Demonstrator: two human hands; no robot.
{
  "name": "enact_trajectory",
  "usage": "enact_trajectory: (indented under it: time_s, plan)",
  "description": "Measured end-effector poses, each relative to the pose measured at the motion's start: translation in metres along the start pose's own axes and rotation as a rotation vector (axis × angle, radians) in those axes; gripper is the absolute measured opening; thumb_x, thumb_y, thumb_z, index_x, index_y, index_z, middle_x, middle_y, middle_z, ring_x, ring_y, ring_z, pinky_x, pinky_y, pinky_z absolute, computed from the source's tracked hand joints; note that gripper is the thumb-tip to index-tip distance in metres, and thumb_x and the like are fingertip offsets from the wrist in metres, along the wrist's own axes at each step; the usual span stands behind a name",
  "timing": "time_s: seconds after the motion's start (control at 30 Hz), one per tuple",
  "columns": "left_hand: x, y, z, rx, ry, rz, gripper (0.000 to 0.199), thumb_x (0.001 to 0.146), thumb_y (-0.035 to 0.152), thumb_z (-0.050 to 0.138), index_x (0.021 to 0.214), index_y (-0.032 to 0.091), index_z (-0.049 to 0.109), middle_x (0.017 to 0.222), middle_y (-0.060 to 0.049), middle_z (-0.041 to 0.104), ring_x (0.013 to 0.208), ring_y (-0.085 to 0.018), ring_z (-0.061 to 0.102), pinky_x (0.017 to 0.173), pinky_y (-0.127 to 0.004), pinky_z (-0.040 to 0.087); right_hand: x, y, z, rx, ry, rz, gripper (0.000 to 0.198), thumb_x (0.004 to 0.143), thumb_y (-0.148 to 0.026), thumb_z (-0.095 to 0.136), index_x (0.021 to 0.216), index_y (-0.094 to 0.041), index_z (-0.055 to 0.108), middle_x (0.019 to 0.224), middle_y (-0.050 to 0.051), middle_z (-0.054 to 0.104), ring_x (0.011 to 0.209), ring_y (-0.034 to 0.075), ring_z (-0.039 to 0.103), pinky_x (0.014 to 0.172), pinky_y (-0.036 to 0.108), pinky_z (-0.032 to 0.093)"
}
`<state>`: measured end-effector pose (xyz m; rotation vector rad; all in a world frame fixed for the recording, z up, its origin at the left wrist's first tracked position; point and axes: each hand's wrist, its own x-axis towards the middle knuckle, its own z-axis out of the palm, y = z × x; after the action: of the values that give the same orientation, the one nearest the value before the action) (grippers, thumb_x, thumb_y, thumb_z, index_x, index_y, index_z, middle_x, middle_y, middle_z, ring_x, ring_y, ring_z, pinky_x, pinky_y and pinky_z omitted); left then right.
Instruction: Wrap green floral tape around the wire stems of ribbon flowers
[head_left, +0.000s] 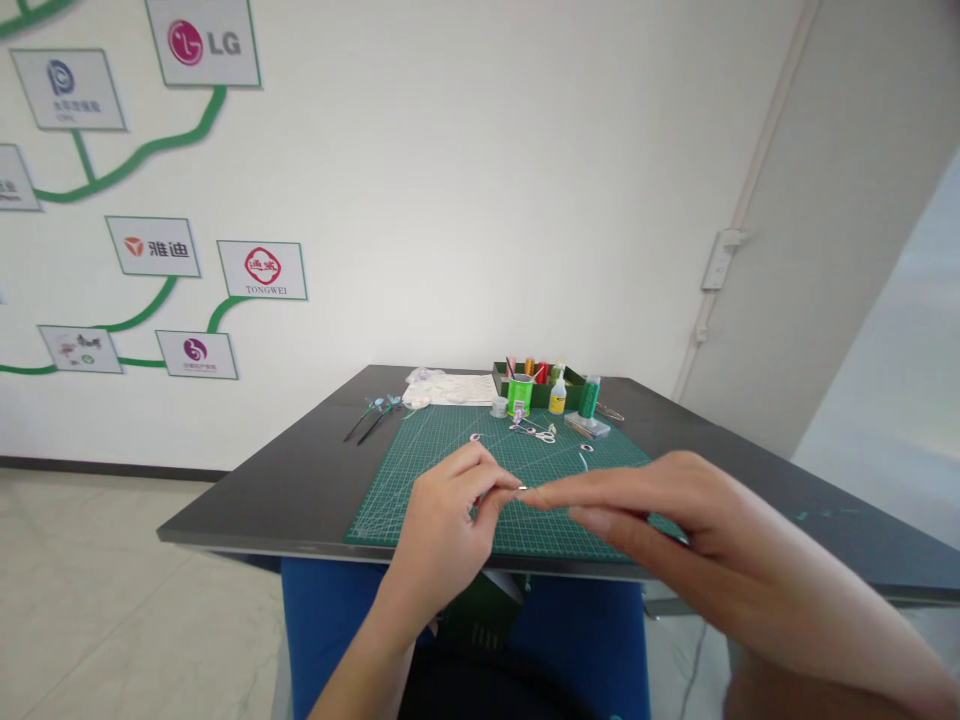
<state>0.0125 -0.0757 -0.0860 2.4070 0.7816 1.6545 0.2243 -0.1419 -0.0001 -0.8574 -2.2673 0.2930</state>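
Over the green cutting mat point(420, 480), my left hand point(448, 510) pinches a tiny whitish piece point(523, 488) between thumb and forefinger; its kind is too small to tell. My right hand point(675, 510) comes in from the right, fingers stretched out and thumb apart below them. Its fingertips meet the small piece, or lie right beside it; I cannot tell which. Farther back on the mat lie white-handled scissors point(546, 436) and a small pale loop point(475, 437). Another small loop point(586, 448) is beyond my right hand.
A green box point(576, 388) of thread spools stands at the back, with a bright green tin point(519, 396), a glue bottle point(558, 394) and a green spool point(589, 397) before it. White cloth point(457, 388) and dark-stemmed blue flowers point(381, 406) lie on the dark table point(300, 470).
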Motion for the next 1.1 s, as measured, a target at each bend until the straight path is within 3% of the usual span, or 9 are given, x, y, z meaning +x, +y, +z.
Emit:
enact_trajectory:
  time_s: [0.13,0.27,0.4,0.57,0.67,0.87,0.93,1.03,1.1]
  plan:
    - [-0.001,0.003,-0.001,0.003,-0.025,0.026,0.018,0.099,0.006,0.067,0.09,0.019,0.076,0.083,-0.002,0.067,0.07,-0.014,0.061,0.065,-0.025,0.045,0.026,0.008,-0.024,0.001,0.028,0.014,0.033,0.104,-0.04,0.06,0.114,-0.03,0.09,0.07,0.003,0.075,0.051,0.014,0.048,0.047,0.027,0.033]
    - [-0.001,0.007,-0.003,-0.021,-0.042,0.049,0.018,0.101,0.009,0.065,0.091,0.019,0.076,0.084,-0.003,0.068,0.071,-0.014,0.063,0.065,-0.025,0.047,0.05,0.026,-0.037,0.106,-0.014,0.081,0.036,0.099,-0.044,0.064,0.113,-0.025,0.09,0.05,-0.005,0.043,0.047,0.01,0.028,0.044,0.024,0.021]
    - [0.0,0.009,-0.004,-0.034,-0.008,0.063,0.019,0.101,0.009,0.065,0.091,0.019,0.077,0.084,-0.004,0.07,0.072,-0.015,0.064,0.065,-0.026,0.048,0.067,0.054,-0.036,0.206,-0.036,0.137,0.037,0.094,-0.046,0.069,0.113,-0.021,0.089,0.054,-0.006,0.04,0.048,0.009,0.03,0.044,0.023,0.021]
    - [0.001,0.008,-0.007,-0.036,0.053,0.085,0.018,0.1,0.007,0.066,0.092,0.018,0.077,0.083,-0.003,0.068,0.07,-0.014,0.063,0.063,-0.024,0.047,0.071,0.095,-0.017,0.264,-0.164,0.228,0.037,0.096,-0.042,0.068,0.118,-0.017,0.086,0.047,-0.011,0.032,0.044,0.009,0.026,0.043,0.022,0.021]
    - [0.003,0.006,-0.01,-0.041,0.107,0.07,0.017,0.099,0.005,0.067,0.092,0.018,0.077,0.083,-0.002,0.067,0.072,-0.013,0.063,0.064,-0.023,0.047,0.061,0.111,0.004,0.323,-0.213,0.259,0.039,0.096,-0.045,0.068,0.116,-0.016,0.086,0.049,-0.01,0.035,0.044,0.009,0.029,0.044,0.021,0.024]
    - [0.006,-0.004,-0.013,0.046,0.197,0.003,0.018,0.098,0.007,0.067,0.089,0.019,0.077,0.083,-0.002,0.068,0.068,-0.013,0.062,0.061,-0.023,0.046,0.021,0.104,0.049,0.425,-0.301,0.285,0.044,0.103,-0.051,0.061,0.117,-0.017,0.086,0.049,-0.012,0.024,0.043,0.009,0.021,0.041,0.02,0.017]
    - [0.006,-0.008,-0.013,0.086,0.219,-0.004,0.019,0.099,0.008,0.066,0.087,0.019,0.076,0.082,-0.002,0.068,0.067,-0.013,0.061,0.061,-0.023,0.046,0.008,0.093,0.056,0.418,-0.198,0.236,0.044,0.102,-0.055,0.063,0.111,-0.019,0.087,0.048,-0.01,0.029,0.043,0.009,0.023,0.041,0.021,0.019]
    - [0.007,-0.013,-0.011,0.134,0.232,-0.012,0.02,0.098,0.007,0.065,0.087,0.02,0.075,0.082,-0.001,0.068,0.068,-0.013,0.061,0.063,-0.024,0.047,-0.004,0.075,0.055,0.334,0.112,0.163,0.049,0.096,-0.064,0.068,0.104,-0.02,0.087,0.047,-0.008,0.04,0.044,0.011,0.033,0.041,0.022,0.027]
    - [0.007,-0.015,-0.009,0.142,0.226,-0.012,0.02,0.098,0.007,0.065,0.086,0.02,0.075,0.082,-0.001,0.068,0.069,-0.014,0.062,0.063,-0.024,0.047,-0.009,0.064,0.049,0.281,0.194,0.143,0.051,0.093,-0.067,0.071,0.105,-0.02,0.087,0.047,-0.007,0.045,0.046,0.012,0.038,0.043,0.022,0.031]
